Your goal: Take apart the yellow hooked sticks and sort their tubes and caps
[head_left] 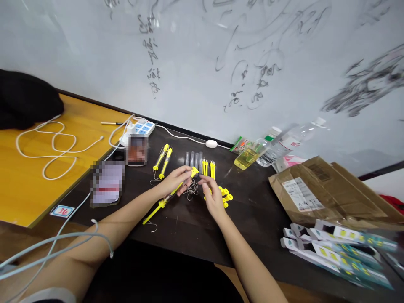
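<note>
Yellow spring scale (163, 203) is gripped by left fingers (183, 171); right fingers (208, 181) near its top, grip unclear.

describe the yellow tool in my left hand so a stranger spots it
At the dark table, find the left hand. The yellow tool slants through it. Unlike the two similar tools farther back, it is held, a long yellow rod sticking out toward the near edge.

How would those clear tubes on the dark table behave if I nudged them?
The clear tubes look round, so they may roll across the flat dark table. Their straight shape suggests they're stiff; being slim, they're probably light.
</note>
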A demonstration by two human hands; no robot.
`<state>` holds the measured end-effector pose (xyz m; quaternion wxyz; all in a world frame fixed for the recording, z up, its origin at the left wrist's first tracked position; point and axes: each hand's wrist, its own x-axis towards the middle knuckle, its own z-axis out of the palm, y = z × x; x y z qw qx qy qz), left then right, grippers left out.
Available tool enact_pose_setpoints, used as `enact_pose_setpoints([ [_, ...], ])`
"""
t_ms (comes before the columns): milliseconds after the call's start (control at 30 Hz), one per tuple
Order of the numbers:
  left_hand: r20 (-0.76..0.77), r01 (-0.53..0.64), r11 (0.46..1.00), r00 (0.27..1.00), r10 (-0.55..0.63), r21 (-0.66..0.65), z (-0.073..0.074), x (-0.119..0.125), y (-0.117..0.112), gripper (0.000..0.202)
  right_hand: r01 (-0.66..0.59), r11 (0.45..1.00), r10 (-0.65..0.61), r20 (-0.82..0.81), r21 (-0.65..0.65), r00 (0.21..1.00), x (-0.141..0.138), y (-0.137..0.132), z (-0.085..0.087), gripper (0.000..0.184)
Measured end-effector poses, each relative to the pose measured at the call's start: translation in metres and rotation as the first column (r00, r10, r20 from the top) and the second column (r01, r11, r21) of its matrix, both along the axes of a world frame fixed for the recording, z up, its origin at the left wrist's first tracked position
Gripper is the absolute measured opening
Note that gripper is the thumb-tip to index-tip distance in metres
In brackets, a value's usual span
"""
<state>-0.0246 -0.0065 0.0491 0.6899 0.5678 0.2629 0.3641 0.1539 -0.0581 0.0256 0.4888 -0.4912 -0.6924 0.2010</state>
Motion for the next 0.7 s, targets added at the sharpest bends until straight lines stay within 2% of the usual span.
enact_pose_setpoints([
  [100,-0.193,0.085,0.987,0.98,-0.058,0.138,-0.002,-0.001,-0.004,0.032,-0.078,0.995,0.064,-0.179,-0.069,0.982,0.001,-0.001,0.0,0.03],
  [233,-0.322,0.191,0.961,0.939,-0.119,0.2,-0.002,0.0,-0.01,0.034,-0.152,0.978,0.113,-0.245,-0.145,0.963,0.001,0.0,-0.004,0.024],
  [500,-0.33,0.197,0.958,0.936,-0.121,0.208,-0.008,0.002,-0.011,0.035,-0.217,0.957,0.147,-0.328,-0.191,0.933,0.002,0.003,-0.004,0.022],
  [700,-0.302,0.181,0.967,0.946,-0.121,0.178,-0.008,0.001,-0.01,0.035,-0.236,0.95,0.142,-0.391,-0.205,0.909,0.006,0.006,-0.001,0.021],
])
